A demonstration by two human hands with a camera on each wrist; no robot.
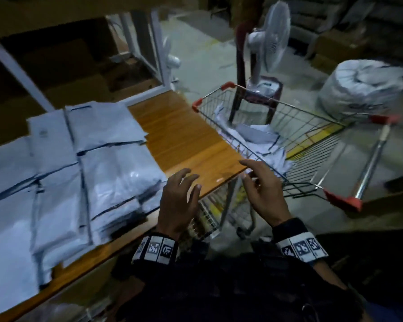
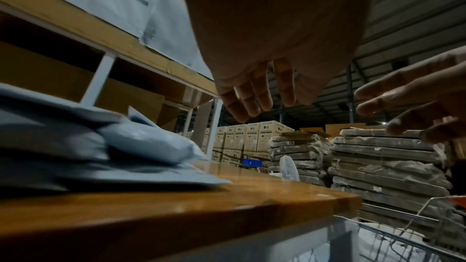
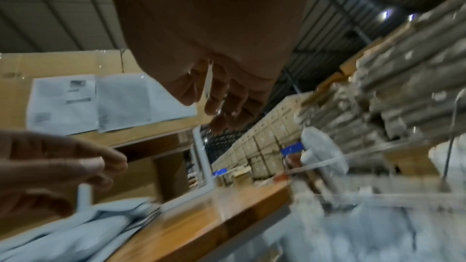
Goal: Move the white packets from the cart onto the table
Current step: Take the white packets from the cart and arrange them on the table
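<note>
Far to the left, white packets [image 1: 75,163] lie in overlapping stacks on the wooden table [image 1: 184,138], filling most of its left part; from the left wrist view the nearest of them bulges up just above the tabletop. Bare wood lies to their right, up to the table's corner. Above the table's near edge hovers the left hand [image 1: 180,201], fingers loosely spread and holding nothing, apart from the packets. Just to its right the right hand [image 1: 264,194] hangs over the gap between the table's corner and the cart [image 1: 316,135], its fingers also loosely spread and empty; the right wrist view is blurred but shows no packet in its fingers. The wire cart, with red corner caps, stands beside the table's right edge, and more white packets [image 1: 261,140] lie crumpled in its basket. Behind the cart a white fan [image 1: 270,43] stands on a dark stool [image 1: 261,94], and further right a bulging white sack [image 1: 361,87] sits on the floor.
</note>
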